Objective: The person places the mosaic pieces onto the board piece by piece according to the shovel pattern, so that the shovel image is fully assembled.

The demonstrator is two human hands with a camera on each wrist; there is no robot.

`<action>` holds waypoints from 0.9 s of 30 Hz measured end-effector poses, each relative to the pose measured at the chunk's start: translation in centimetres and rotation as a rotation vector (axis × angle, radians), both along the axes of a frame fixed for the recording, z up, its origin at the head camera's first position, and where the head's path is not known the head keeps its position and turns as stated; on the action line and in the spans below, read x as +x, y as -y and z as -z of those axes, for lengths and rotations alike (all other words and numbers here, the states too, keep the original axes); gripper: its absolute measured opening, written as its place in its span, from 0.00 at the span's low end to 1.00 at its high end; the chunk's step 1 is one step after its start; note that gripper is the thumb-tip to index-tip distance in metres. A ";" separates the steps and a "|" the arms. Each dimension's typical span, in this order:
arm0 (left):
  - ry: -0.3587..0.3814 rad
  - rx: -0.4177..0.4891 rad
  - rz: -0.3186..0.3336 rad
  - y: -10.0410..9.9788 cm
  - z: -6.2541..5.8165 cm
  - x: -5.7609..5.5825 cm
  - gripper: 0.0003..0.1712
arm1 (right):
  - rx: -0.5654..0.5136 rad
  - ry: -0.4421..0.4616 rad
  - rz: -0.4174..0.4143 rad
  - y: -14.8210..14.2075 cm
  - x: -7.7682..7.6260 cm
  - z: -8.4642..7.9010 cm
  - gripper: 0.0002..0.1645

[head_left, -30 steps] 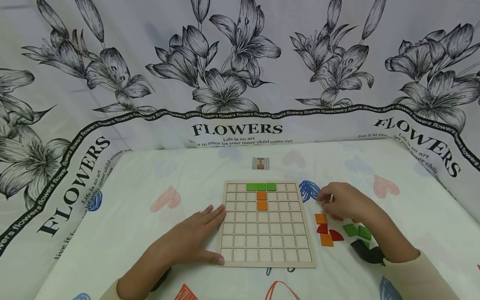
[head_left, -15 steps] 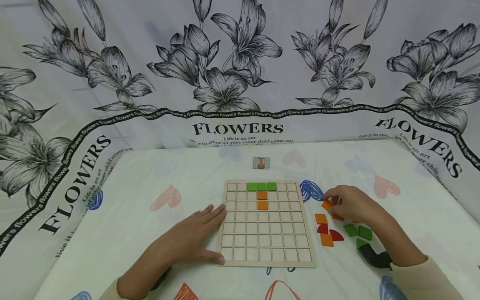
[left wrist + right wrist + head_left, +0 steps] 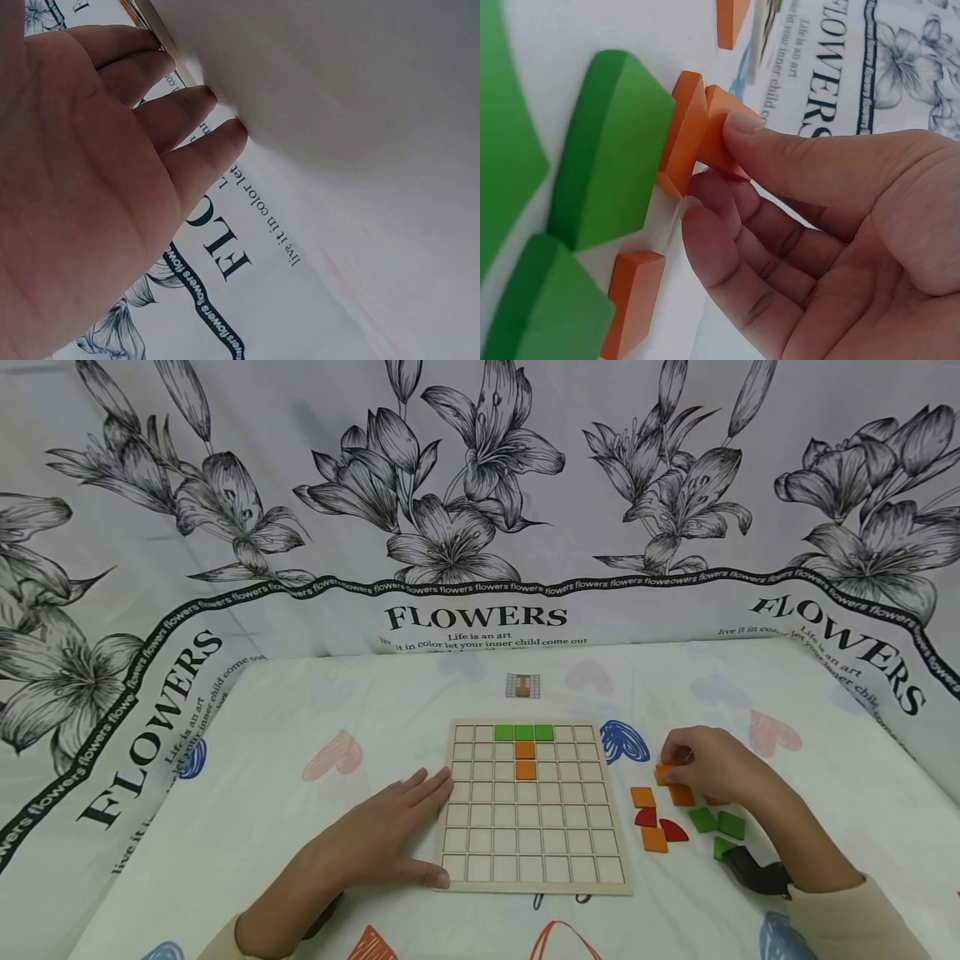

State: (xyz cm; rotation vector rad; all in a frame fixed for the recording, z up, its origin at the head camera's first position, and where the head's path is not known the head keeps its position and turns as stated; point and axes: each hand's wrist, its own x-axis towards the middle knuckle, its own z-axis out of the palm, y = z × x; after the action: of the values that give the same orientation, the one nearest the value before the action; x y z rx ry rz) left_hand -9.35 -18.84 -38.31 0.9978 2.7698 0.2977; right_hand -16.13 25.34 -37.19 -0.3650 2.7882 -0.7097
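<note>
My left hand [image 3: 386,835] lies with its fingers extended, fingertips and thumb at the left edge of the pale wooden grid board [image 3: 532,887]. On the board, three green square tiles [image 3: 523,732] form a top row, with two orange tiles below the middle one. To the right of the board, my right hand [image 3: 712,768] pinches an orange square tile [image 3: 718,131] between thumb and curled fingers, low over the cloth. Another orange tile [image 3: 681,139] is right beside it. Green tiles [image 3: 615,150] lie nearer the right wrist camera.
Loose orange tiles [image 3: 642,797], red quarter-round tiles [image 3: 673,831] and several green tiles [image 3: 702,819] lie right of the board. A small gridded picture card [image 3: 522,685] lies behind the board. White cloth with printed hearts covers the table; a flower-print curtain [image 3: 480,543] hangs behind.
My right hand turned the orange tile into sight, then moved slightly right with it, close to another orange tile. The left hand and board have stayed put.
</note>
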 end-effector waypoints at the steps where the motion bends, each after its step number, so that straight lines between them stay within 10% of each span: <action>1: 0.003 -0.001 -0.002 0.0 -0.1 0.0 0.65 | -0.004 0.000 -0.002 -0.1 0.0 0.0 0.07; 27: 0.010 0.002 -0.007 0.0 0.0 0.0 0.65 | -0.126 0.046 -0.053 1.5 0.1 -0.8 0.04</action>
State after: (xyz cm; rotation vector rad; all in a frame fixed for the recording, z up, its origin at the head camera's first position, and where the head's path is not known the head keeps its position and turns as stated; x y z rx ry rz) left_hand -9.38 -18.88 -38.35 0.9840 2.7654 0.3065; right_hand -16.02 23.84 -36.39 -0.4381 2.6880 -0.8723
